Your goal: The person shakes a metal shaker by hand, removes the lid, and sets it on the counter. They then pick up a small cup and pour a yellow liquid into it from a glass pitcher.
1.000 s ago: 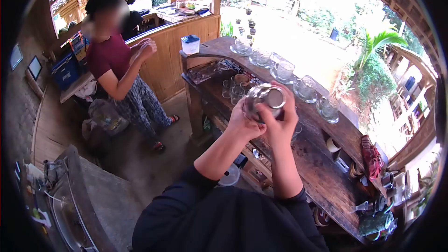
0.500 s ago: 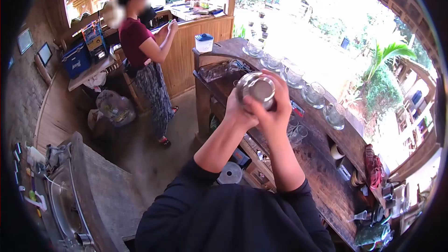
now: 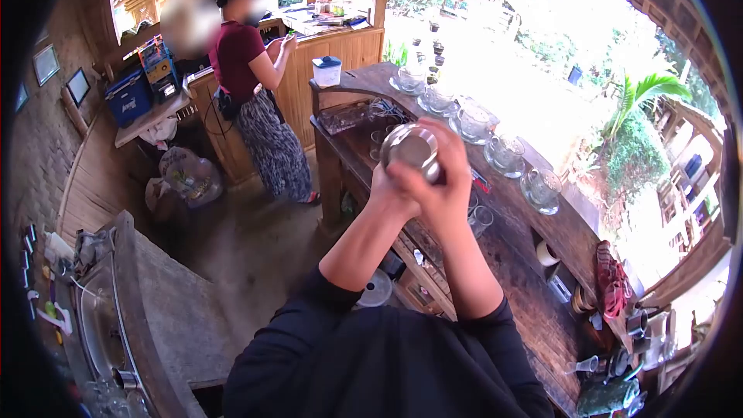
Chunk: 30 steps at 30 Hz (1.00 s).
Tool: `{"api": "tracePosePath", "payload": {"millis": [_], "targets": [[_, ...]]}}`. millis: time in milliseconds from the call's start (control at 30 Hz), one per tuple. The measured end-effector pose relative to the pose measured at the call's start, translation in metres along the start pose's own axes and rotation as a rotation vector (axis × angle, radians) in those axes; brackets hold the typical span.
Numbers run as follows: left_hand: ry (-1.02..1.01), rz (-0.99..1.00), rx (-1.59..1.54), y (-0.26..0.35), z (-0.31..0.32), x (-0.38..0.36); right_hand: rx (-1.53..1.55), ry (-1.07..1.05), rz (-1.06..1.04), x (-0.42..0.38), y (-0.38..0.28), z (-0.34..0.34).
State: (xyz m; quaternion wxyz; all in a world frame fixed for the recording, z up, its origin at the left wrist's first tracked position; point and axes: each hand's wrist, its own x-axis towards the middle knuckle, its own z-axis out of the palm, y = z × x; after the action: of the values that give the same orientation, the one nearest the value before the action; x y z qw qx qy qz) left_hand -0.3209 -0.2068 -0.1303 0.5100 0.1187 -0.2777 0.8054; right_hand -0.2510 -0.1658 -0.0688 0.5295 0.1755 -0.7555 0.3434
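Observation:
Both my hands are raised in front of me around a shiny metal container (image 3: pixel 419 147), perhaps a shaker, with its round end facing me. My left hand (image 3: pixel 393 186) wraps its left and lower side. Across its right side and front lie the fingers of my right hand (image 3: pixel 445 174). The container's far side is hidden. Beyond my hands, several clear glass cups on saucers (image 3: pixel 473 122) stand in a row along the raised wooden counter ledge (image 3: pixel 576 215). Empty glasses (image 3: pixel 480 219) sit on the lower counter close to my right forearm.
A person (image 3: pixel 251 70) in a dark red top stands at a wooden counter (image 3: pixel 333 70) at the back left. A blue-lidded tub (image 3: pixel 326 72) tops the ledge's far end. A sink (image 3: pixel 101 317) is at the lower left, and a red cloth (image 3: pixel 612 282) hangs at the right.
My hands and the container have shifted slightly left and tilted, with motion blur. The other person has turned and moved a little to the right. The view has shifted slightly.

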Motion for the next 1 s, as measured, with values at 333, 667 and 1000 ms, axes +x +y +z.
{"api": "tracePosePath", "payload": {"millis": [333,667,1000], "targets": [[-0.629,-0.196,0.543,-0.08,0.062,-0.011,0.032,0.272,-0.999,-0.004,-0.069,-0.047],[0.176,-0.333,0.427,-0.081,0.059,0.02,-0.348,-0.065,-0.53,0.001,-0.071,-0.094],[0.187,-0.273,0.377,-0.083,-0.029,0.069,-0.164,0.161,0.188,-0.006,0.028,-0.108]]}}
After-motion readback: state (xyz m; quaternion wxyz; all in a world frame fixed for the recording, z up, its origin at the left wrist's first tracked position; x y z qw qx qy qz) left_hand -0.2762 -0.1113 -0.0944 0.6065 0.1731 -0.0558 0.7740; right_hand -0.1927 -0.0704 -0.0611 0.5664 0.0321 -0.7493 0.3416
